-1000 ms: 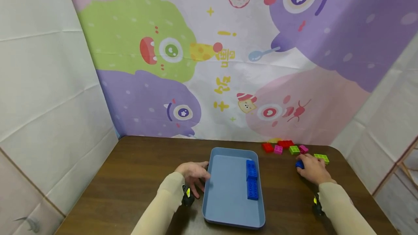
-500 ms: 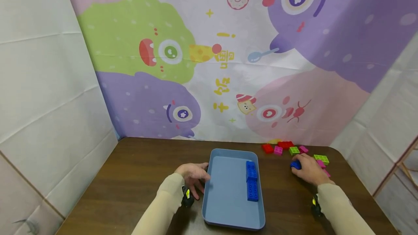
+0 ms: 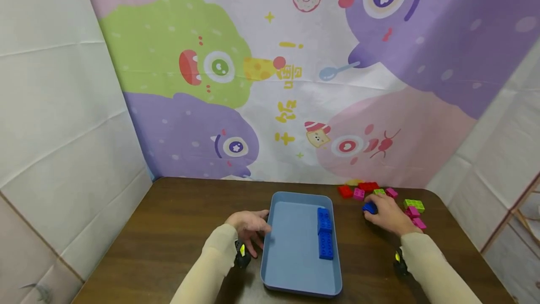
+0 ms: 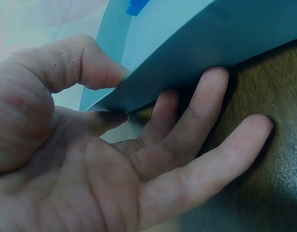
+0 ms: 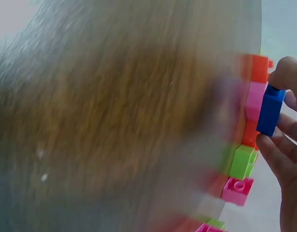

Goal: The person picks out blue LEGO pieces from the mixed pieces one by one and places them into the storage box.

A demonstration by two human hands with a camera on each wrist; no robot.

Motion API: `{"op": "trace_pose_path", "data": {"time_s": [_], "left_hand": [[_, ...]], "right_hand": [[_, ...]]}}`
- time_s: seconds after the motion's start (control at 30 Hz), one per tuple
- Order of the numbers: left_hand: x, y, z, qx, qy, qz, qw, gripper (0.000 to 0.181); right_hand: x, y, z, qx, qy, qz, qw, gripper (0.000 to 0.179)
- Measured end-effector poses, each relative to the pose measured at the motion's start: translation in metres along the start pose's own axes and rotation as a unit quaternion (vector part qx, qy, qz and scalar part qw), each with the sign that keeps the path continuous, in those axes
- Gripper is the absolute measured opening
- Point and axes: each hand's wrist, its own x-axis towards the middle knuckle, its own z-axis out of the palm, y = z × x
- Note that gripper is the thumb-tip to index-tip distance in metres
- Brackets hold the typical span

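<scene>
My right hand [image 3: 391,215] pinches a blue toy brick [image 5: 271,111] between thumb and fingers, held off the tabletop in front of the loose bricks. My left hand [image 3: 249,228] is at the left wall of a blue-grey tray [image 3: 266,257]. Its thumb [image 4: 102,72] lies at the rim, and the fingers spread along the outside of the wall, close to the tabletop. Inside the tray, two blue bricks [image 3: 325,233] lie end to end along the right wall.
Behind my right hand lie red bricks [image 3: 345,191], pink bricks [image 3: 358,194] and a partly covered green brick [image 3: 379,192]. Another green brick [image 3: 414,205] and two pink bricks [image 3: 417,223] sit to its right. A cartoon cloth [image 3: 228,121] hangs behind the brown table [image 3: 190,210].
My right hand has moved left with the blue brick, away from the pink bricks that it covered before. The left hand and the tray have stayed in place.
</scene>
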Motion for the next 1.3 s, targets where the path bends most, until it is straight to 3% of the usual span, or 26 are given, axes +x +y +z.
{"op": "trace_pose_path", "data": {"time_s": [0.3, 0.63, 1.3], "left_hand": [[0.0, -0.001, -0.001, 0.0, -0.002, 0.003, 1.0, 0.092], [0.0, -0.002, 0.001, -0.002, 0.0, 0.009, 1.0, 0.093], [0.001, -0.004, 0.001, -0.006, 0.001, 0.01, 0.9999, 0.092]], "right_hand": [[0.007, -0.019, -0.002, 0.004, -0.016, -0.01, 0.9998, 0.04], [0.011, -0.036, -0.002, 0.001, -0.018, -0.047, 0.9988, 0.04], [0.024, -0.092, 0.003, 0.019, -0.032, -0.085, 0.9957, 0.038]]}}
